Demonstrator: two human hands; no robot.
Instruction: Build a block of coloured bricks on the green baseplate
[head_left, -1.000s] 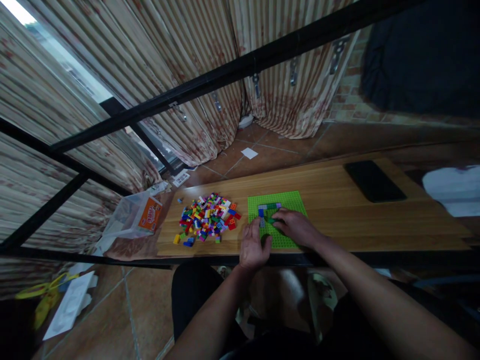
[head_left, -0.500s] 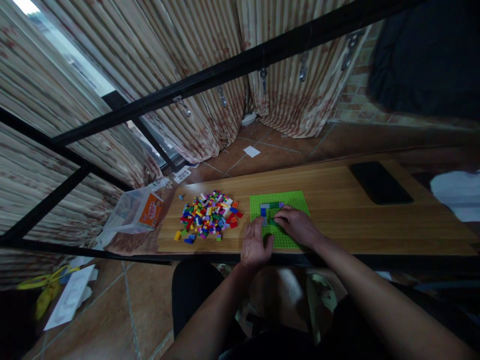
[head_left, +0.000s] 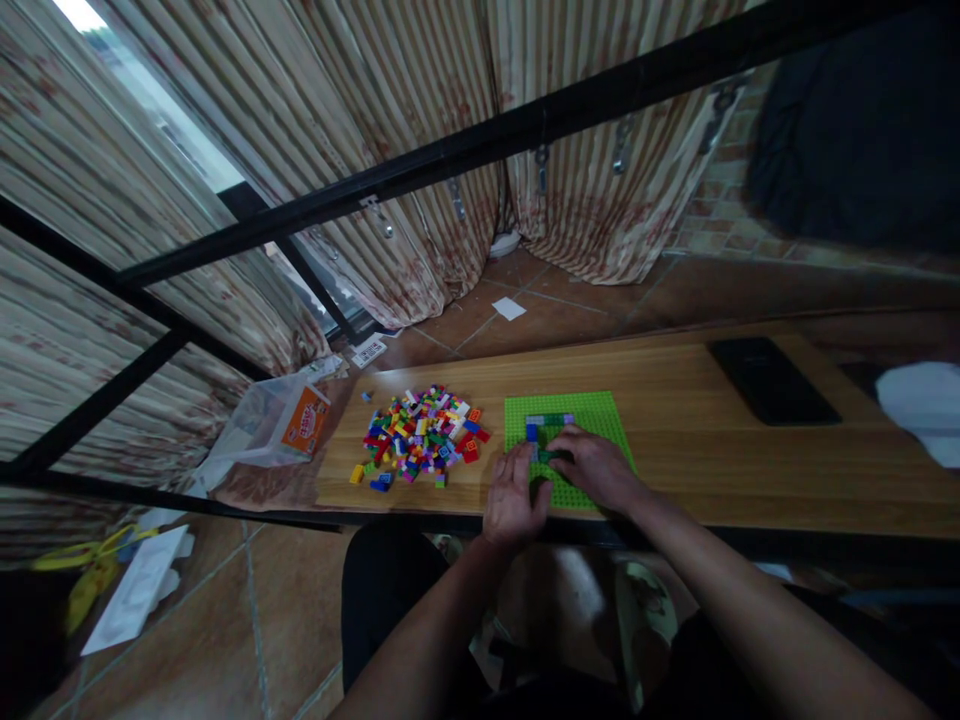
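Note:
A bright green baseplate [head_left: 592, 405] lies on the wooden table with a partial outline of bricks on it. Along the top of this outline runs a row of grey, dark green and lilac bricks [head_left: 553, 420]; a blue brick [head_left: 532, 433] is at its left side. My right hand [head_left: 600, 470] has its fingers closed on a dark green brick [head_left: 550, 455], low at the plate inside the outline. My left hand [head_left: 516, 500] rests on the plate's left edge, fingers stretched and thumb apart, fingertips beside the bricks. Its fingers partly cover the lower left bricks.
Left of the plate spreads a heap of loose coloured bricks [head_left: 420, 432]. A clear plastic box [head_left: 259, 420] with an orange label stands beyond the table's left end. At the right lies a black phone-like slab [head_left: 772, 380]. A dark metal rail [head_left: 450, 160] crosses behind the table.
The camera view has shifted slightly, moving the scene a little down and right. Both hands stay at the baseplate, the right fingers still at the dark green brick.

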